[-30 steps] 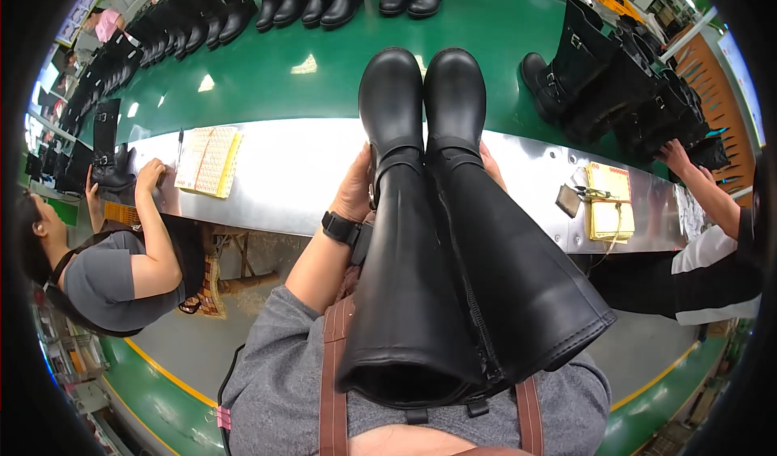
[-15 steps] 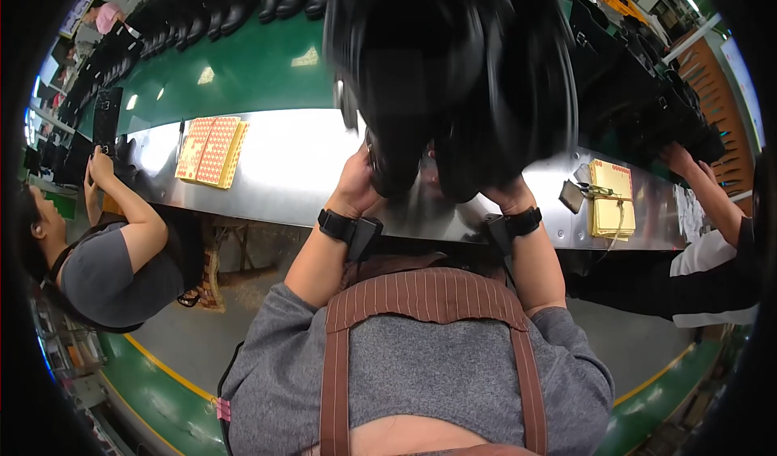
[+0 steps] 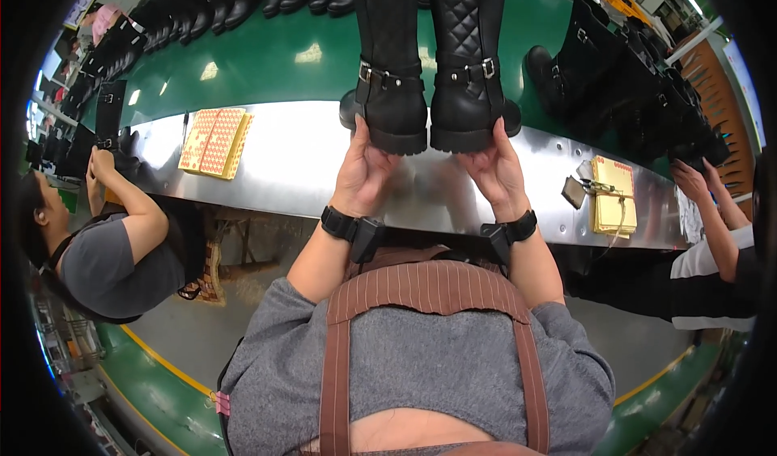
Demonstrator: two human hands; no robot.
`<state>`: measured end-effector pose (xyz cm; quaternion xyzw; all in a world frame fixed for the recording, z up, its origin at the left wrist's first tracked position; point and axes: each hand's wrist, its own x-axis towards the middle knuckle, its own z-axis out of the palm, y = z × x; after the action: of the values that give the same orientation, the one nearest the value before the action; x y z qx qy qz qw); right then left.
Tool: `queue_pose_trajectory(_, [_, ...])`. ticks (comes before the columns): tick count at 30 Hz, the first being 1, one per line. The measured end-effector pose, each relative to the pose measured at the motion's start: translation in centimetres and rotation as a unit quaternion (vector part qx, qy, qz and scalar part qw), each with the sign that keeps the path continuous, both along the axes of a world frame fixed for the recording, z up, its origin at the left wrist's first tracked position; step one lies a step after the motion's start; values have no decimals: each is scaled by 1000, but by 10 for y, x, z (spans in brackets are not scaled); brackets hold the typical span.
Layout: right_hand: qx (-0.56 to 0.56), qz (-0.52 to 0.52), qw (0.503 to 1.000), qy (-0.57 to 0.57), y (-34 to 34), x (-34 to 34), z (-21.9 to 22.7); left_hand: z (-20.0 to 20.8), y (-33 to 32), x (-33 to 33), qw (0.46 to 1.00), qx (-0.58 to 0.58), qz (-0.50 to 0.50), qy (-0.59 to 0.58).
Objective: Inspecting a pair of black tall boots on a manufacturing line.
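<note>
Two tall black boots with quilted shafts and buckled ankle straps are side by side in front of me, heels toward me. My left hand [image 3: 364, 173] grips the heel of the left boot [image 3: 392, 104], thumb up along its outer side and fingers curled beneath the sole. In the same way my right hand [image 3: 495, 173] holds the right boot [image 3: 465, 104] by its heel. Both boots are upright with a narrow gap between them, and their tops run out at the upper edge. Their toes are mostly hidden behind the heels.
A stack of yellow printed sheets [image 3: 212, 142] lies left on the metal ledge [image 3: 283, 156]; a tied yellow stack [image 3: 613, 201] lies right. Boots line the far side of the green surface [image 3: 267, 59]. Co-workers handle boots at left [image 3: 105, 250] and right [image 3: 712, 229].
The boots, blurred and raised close before, have come down and away from me and now appear sharp and upright. Both hands keep hold at the heels. The right co-worker's hands have shifted.
</note>
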<state>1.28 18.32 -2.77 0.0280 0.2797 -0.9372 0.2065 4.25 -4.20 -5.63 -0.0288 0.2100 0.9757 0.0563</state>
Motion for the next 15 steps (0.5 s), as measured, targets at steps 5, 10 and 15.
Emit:
queue_pose_trajectory(5, [-19, -19, 1000, -1, -1, 0, -5, 5, 4, 0, 999, -25, 31, -11])
queue_pose_trajectory(10, [-1, -34, 999, 15, -4, -3, -5, -2, 3, -6, 998, -23, 48, -24])
queue_pose_trajectory(15, [28, -6, 999, 44, 2, -9, -9, 2, 2, -5, 997, -45, 56, -11])
